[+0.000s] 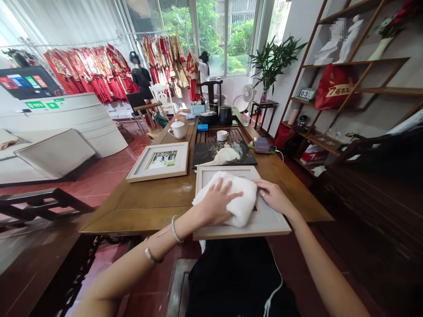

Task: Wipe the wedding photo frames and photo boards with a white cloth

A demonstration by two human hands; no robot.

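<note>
A light wooden picture frame (243, 234) lies at the near edge of the table, partly overhanging it. On its glass rests a thick, fluffy white cloth (243, 211), which hides most of the picture. My left hand (218, 203) is spread flat over the cloth, pressing it against the frame. At the frame's right side, my right hand (273, 197) curls over the border, its fingertips touching the cloth's edge. A second picture frame (161, 162), showing a photo in a white mount, lies to the left. Just beyond is a dark painted board (221, 154) with a white bird.
Farther along the wooden table (148, 207) are a white lidded teapot (178, 129), a white cup (222, 135), a blue box (202, 127) and dark pots (225, 115). A phone (264, 145) with a cable lies at right. Two people stand near racks of red garments (89, 66).
</note>
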